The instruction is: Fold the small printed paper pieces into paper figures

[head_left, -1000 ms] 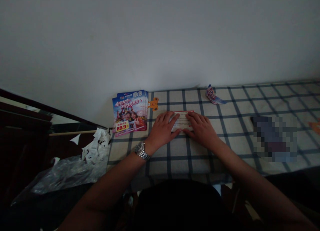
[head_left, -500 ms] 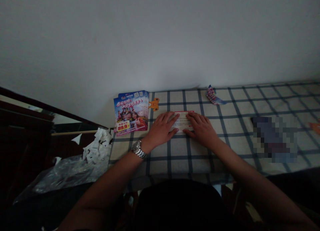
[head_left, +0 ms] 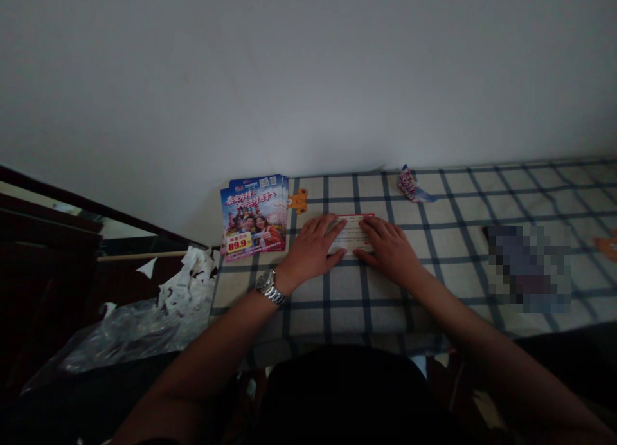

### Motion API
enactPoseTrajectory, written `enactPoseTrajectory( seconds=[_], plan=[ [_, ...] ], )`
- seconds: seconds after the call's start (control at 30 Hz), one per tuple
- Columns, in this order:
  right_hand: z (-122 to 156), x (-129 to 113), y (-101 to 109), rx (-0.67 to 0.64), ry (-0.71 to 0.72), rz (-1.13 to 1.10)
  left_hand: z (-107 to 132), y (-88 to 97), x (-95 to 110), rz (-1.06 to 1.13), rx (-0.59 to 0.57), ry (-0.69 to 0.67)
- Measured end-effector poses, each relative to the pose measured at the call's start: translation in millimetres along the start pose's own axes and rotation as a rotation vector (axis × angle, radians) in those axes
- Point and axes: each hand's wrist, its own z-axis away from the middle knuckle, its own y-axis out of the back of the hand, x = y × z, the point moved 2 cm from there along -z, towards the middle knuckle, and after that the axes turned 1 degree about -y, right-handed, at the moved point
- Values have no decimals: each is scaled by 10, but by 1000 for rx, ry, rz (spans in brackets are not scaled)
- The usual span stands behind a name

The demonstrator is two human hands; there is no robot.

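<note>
A silver watch (head_left: 270,287) circles the left wrist of a person leaning over a checked cloth (head_left: 357,297), where a clear plastic bag (head_left: 130,332) and torn white scraps (head_left: 187,284) sit off the left edge. The left hand (head_left: 313,245) and right hand (head_left: 390,245) lie palms down, fingers loosely extended, on either side of a small printed sheet (head_left: 353,235); neither pinches it. The sheet lies flat on the cloth between them, red along its far edge; whether it is folded cannot be told. Uneven pressure could skew it, and a sideways drag might crease it or ruck the soft cloth beneath. To the left, a fanned stack of leaflets (head_left: 255,220) rests close to the cloth's edge; a knock from the left forearm or a tug on the cloth could spill it toward the scraps. Farther back, a crumpled paper (head_left: 412,186) lies near the wall (head_left: 308,78), light enough, probably, to roll if brushed.
</note>
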Motion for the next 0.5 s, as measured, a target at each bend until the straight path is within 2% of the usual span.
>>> enactPoseTrajectory(
  seconds=[0.2,0.5],
  plan=[
    [-5,32,42,2,32,-35,9,30,49,-22,9,-7],
    [-105,133,160,44,77,-22,25,137,106,-74,43,115]
  ],
)
